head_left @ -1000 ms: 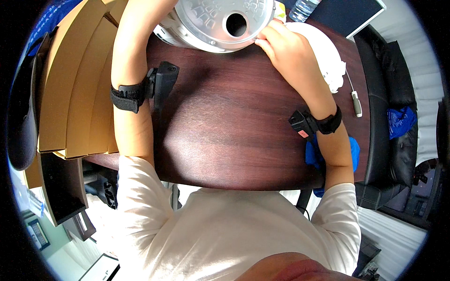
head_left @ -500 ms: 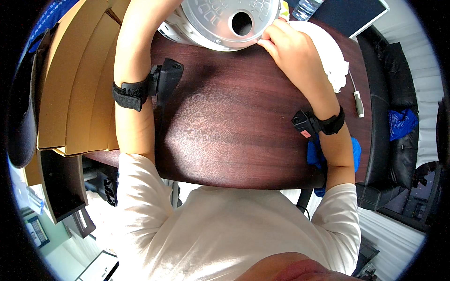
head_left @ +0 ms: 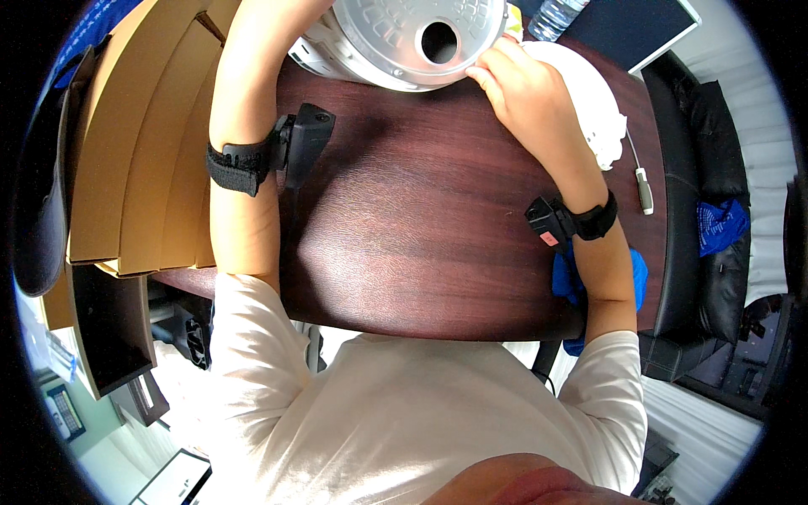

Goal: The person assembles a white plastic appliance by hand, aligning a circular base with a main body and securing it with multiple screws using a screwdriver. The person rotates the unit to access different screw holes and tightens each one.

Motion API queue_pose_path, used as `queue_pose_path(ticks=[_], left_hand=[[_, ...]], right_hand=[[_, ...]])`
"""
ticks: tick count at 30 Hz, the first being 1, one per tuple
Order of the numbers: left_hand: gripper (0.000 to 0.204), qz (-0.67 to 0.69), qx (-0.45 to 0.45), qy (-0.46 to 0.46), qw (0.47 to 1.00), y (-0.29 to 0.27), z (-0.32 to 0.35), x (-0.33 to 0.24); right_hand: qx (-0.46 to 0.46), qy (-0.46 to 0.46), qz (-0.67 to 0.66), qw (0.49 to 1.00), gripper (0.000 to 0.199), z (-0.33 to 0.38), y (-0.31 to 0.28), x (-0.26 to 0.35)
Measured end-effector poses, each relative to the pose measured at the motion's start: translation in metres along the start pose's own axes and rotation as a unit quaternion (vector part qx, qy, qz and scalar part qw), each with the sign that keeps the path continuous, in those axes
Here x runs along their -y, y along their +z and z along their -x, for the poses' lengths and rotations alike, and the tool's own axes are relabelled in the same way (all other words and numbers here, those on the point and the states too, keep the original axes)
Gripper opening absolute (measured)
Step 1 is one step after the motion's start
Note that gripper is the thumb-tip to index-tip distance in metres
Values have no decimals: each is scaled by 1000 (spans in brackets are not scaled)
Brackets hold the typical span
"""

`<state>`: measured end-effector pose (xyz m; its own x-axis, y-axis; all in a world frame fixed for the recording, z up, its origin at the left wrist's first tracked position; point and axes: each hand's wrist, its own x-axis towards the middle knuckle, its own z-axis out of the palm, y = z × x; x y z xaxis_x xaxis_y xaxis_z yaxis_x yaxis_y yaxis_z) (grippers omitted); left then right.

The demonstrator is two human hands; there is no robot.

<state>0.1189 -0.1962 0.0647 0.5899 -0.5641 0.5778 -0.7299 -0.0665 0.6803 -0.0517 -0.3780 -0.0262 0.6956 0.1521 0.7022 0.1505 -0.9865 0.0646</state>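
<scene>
A round white appliance stands at the table's far edge, cut off by the top of the picture. Its grey disc-shaped face has a dark round hole, raised patterns and small screws near the rim. My right hand is closed at the right side of that rim, thumb and fingers pressed against the edge. Whether a small part sits between the fingertips is hidden. My left forearm reaches up past the appliance's left side, and the left hand itself lies outside the picture.
A screwdriver lies near the right edge of the dark wooden table. White crumpled material sits behind my right hand. Cardboard boxes stand at left, a water bottle at the back, a blue cloth under my right arm.
The appliance and my left forearm sit very slightly farther right. My right hand stays at the rim with almost the same grip.
</scene>
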Motion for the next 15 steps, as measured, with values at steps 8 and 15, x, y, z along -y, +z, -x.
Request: queue_pose_path(ticks=[8, 15], left_hand=[[37, -32, -4, 4, 999, -1, 1, -3], [37, -49, -16, -3, 999, -1, -1, -1]], right_hand=[[-3, 54, -52, 997, 17, 1, 3, 6], [22, 124, -64, 990, 18, 4, 10, 9]])
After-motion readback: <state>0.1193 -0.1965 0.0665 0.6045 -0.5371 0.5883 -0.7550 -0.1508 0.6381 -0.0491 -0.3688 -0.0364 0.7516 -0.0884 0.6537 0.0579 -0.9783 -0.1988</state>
